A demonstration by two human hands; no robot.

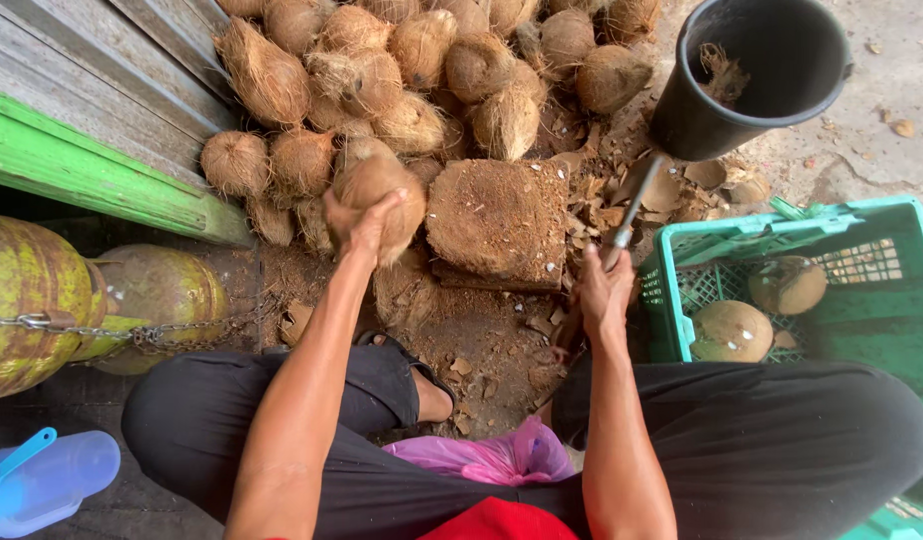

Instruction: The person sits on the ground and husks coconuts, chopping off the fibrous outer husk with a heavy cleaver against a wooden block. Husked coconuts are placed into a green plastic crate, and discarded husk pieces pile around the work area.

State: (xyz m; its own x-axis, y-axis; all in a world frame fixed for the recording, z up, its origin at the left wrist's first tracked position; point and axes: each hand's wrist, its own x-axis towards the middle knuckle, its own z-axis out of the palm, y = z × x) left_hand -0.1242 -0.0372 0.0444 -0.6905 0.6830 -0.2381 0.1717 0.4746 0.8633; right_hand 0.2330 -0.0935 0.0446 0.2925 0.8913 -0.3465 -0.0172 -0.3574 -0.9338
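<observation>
**Husked coconut in one hand, blade in the other, over a chopping block**

The person sits on the ground with knees spread, dark trousers filling the lower frame. The left hand (360, 222) is stretched forward with its fingers wrapped around a brown fibrous coconut (387, 200), gripping it from the near side and holding it just left of the wooden chopping block (500, 222) (whether the nut rests on the ground or is lifted cannot be told). The right hand (604, 292) is closed around the handle of a cleaver (634, 205), whose long metal blade points away from the body toward the black bucket (757, 75), beside the block's right edge.

Beyond the block lies a heap of unhusked coconuts (422, 60), piled against a grey plank wall with a green painted beam (102, 175). Shell chips and husk scraps (672, 190) litter the ground between block and bucket. At the right stands a teal plastic crate (862, 300) holding two pale, shaved coconuts (732, 330). At the left, two yellow-green gas cylinders (42, 300) are bound by a chain; a blue plastic jug (42, 480) sits in the lower-left corner, and a pink plastic bag (492, 455) lies between the person's legs.
</observation>
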